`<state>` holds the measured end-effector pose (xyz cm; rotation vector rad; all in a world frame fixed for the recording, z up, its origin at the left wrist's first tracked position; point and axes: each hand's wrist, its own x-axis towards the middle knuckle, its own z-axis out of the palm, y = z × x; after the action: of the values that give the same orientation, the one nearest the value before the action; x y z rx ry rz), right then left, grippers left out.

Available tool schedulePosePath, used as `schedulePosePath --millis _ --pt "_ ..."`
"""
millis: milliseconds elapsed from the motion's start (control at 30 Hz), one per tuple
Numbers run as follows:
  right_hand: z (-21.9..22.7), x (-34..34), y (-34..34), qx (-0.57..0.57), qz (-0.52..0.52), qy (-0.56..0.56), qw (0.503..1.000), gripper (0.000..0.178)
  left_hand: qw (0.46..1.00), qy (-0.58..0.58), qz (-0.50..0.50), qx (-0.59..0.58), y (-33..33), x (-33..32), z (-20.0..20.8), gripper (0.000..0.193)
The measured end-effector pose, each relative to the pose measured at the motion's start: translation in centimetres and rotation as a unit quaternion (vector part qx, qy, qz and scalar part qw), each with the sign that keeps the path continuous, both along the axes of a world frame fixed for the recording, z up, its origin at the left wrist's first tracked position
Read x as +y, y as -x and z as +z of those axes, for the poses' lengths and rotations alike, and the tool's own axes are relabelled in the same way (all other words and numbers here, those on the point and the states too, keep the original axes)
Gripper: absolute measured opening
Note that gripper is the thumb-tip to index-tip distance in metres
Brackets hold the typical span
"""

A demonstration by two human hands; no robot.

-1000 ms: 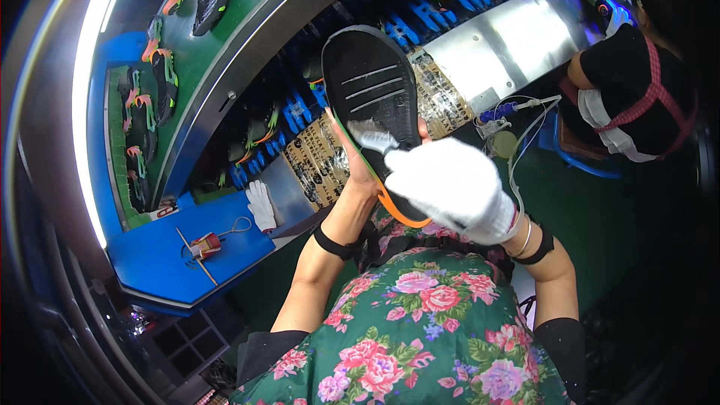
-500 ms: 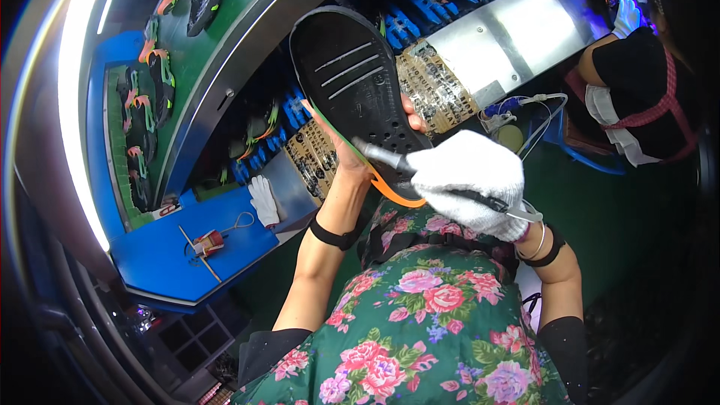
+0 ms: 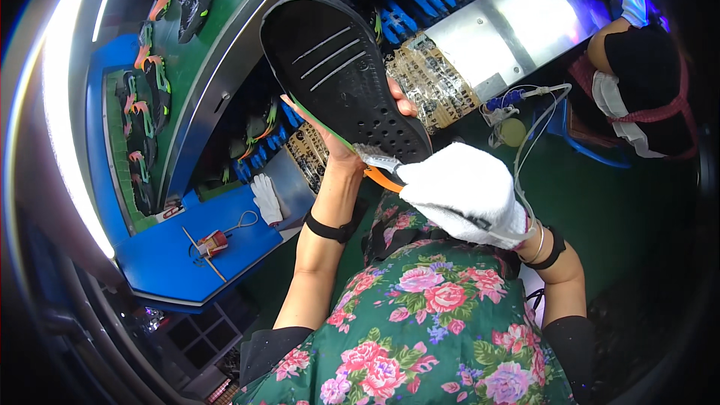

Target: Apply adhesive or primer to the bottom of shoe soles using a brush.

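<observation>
My bare left hand (image 3: 339,148) grips a black shoe sole (image 3: 324,94) from beneath, its fingertips curling over the right edge. The sole faces up, toe end away from me. Three pale lines cross its forefoot and small holes dot its heel half. Green and orange show along its rim. My right hand (image 3: 466,193) wears a white knitted glove and is closed round a brush (image 3: 377,159). The pale brush tip touches the sole's left edge near the heel; most of the handle is hidden in the glove. A thin clear hose (image 3: 519,180) runs up from my right wrist.
Ahead, a metal conveyor frame (image 3: 517,19) carries blue holders (image 3: 427,0). A white glove (image 3: 266,199) lies by the blue table (image 3: 161,262), which bears a small red container (image 3: 212,243). Shoe parts (image 3: 154,90) line the left shelf. Another person (image 3: 637,67) works at the right.
The sole has shifted slightly left and away from me. The brush has moved a little toward the heel along the sole's left edge, and its tip now shows flatter.
</observation>
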<state>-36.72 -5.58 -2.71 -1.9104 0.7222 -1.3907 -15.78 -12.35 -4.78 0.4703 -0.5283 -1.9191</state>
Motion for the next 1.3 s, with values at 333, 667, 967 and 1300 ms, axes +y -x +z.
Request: schedulePosePath --millis 333,667,967,1300 --pt "-0.7 0.2 0.4 -0.051 -0.003 -0.07 0.996 0.022 0.997 0.05 -0.036 -0.052 -0.3 -1.1 -0.1 0.089" --pt "-1.1 -0.4 1.3 -0.087 -0.003 -0.135 0.987 0.02 0.996 0.08 -0.017 -0.037 0.9 -2.3 0.4 0.076" --pt "-0.4 -0.5 2.1 -0.009 -0.02 -0.082 0.996 0.027 0.993 0.093 -0.038 -0.057 1.1 -4.1 0.3 0.077" --pt "0.2 -0.4 1.2 -0.006 -0.025 -0.022 0.999 0.037 0.997 0.05 -0.062 -0.011 0.8 -4.6 -1.3 0.107"
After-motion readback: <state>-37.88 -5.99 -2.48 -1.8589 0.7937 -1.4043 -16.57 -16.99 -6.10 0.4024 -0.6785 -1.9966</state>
